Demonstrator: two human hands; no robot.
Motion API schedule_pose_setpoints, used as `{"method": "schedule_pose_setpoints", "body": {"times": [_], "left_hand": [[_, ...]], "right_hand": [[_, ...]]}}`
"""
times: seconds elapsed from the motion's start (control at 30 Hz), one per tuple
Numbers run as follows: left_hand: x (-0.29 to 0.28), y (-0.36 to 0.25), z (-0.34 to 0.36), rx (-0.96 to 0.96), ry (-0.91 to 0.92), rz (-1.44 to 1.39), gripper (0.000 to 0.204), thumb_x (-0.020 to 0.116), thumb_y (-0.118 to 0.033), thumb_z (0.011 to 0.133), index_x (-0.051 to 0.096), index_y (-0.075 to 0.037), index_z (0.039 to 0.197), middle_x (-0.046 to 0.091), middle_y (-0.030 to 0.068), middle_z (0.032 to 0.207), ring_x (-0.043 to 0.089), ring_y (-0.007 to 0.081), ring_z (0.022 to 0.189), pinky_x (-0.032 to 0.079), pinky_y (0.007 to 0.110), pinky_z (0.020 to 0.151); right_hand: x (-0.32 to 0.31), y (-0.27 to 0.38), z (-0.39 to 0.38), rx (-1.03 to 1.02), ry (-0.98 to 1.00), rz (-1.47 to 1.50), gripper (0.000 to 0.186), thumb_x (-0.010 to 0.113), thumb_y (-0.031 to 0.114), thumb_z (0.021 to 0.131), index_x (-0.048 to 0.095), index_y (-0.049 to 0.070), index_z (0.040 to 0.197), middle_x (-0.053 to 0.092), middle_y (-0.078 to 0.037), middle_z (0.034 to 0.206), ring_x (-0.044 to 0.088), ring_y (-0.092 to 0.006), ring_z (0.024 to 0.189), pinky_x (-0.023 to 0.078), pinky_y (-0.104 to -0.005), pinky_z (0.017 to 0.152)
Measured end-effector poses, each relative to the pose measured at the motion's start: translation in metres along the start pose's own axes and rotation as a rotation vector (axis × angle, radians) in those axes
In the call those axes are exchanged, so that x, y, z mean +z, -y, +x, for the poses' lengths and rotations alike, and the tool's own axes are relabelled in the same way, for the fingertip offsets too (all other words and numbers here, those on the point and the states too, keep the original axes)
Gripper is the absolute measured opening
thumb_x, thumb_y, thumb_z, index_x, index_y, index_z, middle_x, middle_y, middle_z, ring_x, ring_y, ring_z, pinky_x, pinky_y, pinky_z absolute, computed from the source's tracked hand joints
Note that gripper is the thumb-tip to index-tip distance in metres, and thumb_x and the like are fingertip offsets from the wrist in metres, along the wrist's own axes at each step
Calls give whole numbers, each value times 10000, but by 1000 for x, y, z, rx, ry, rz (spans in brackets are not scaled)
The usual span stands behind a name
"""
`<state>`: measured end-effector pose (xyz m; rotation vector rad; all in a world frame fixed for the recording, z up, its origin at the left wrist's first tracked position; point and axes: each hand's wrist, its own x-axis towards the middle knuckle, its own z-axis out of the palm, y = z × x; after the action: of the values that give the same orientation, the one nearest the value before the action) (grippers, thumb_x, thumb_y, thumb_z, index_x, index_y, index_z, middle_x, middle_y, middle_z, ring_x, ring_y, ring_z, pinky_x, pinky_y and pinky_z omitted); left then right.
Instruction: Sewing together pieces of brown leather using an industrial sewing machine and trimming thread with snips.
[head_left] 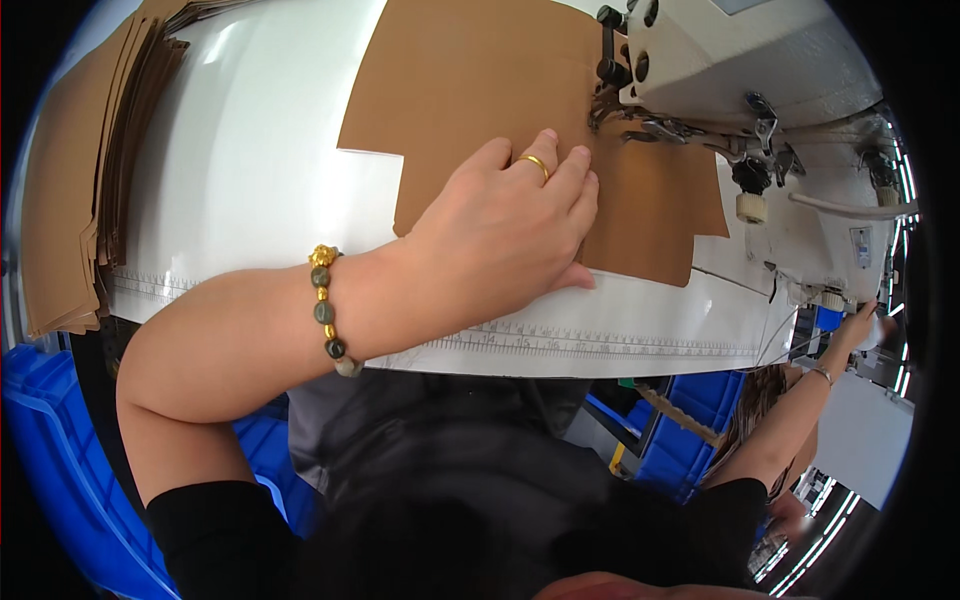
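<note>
My left hand (510, 220) lies on a brown sheet piece (470, 90) with notched corners, its fingers stretched out and pressing it to the white table. The piece passes under the presser foot (597, 115) of a sewing machine (730, 50), just beyond my fingertips. Whether the needle is in the material is too small to tell. Far to the right, my right hand (856, 328) reaches up to a pale rounded part at the machine's right end. Its fingers are small and partly hidden, so their grip is unclear.
A stack of brown pieces (75, 190) stands on the table's left side. A printed ruler strip (560, 343) runs along the front edge. Blue bins (60, 450) stand below on the left, and another blue bin (690, 425) sits below on the right.
</note>
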<state>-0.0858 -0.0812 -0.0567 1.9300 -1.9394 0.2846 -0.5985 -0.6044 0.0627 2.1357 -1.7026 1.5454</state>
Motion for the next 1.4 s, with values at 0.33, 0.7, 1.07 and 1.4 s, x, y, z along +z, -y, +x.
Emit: {"method": "schedule_pose_setpoints", "body": {"times": [0.33,0.7,1.07,1.4], "left_hand": [[3,0,-2,15,-25,10,668,730,-526,794,648,-13,1214,641,119,1297,621,298,1204,507,381,951],[0,2,0,15,-16,0,674,720,-534,802,647,-11,1219,639,117,1298,619,295,1208,506,383,966],[-14,-1,12,76,50,1,632,732,-486,838,643,-27,1263,615,116,1365,605,309,1235,514,397,973],[-18,-3,14,60,110,54,661,727,-508,846,634,-46,1310,627,116,1365,598,305,1259,496,393,993]], "right_hand": [[-2,23,-31,95,5,101,539,535,511,1018,666,-10,978,529,-30,632,430,-114,479,305,-281,425],[14,7,-48,140,24,506,424,519,433,1035,594,16,1025,576,-53,756,468,-126,522,327,-283,439],[36,174,-220,-193,-179,554,253,533,138,1036,708,-39,1077,699,-108,947,554,-111,654,480,-247,592],[111,354,-325,-1131,866,85,216,737,229,804,665,78,940,703,-61,867,684,-263,660,515,-396,540]]}}
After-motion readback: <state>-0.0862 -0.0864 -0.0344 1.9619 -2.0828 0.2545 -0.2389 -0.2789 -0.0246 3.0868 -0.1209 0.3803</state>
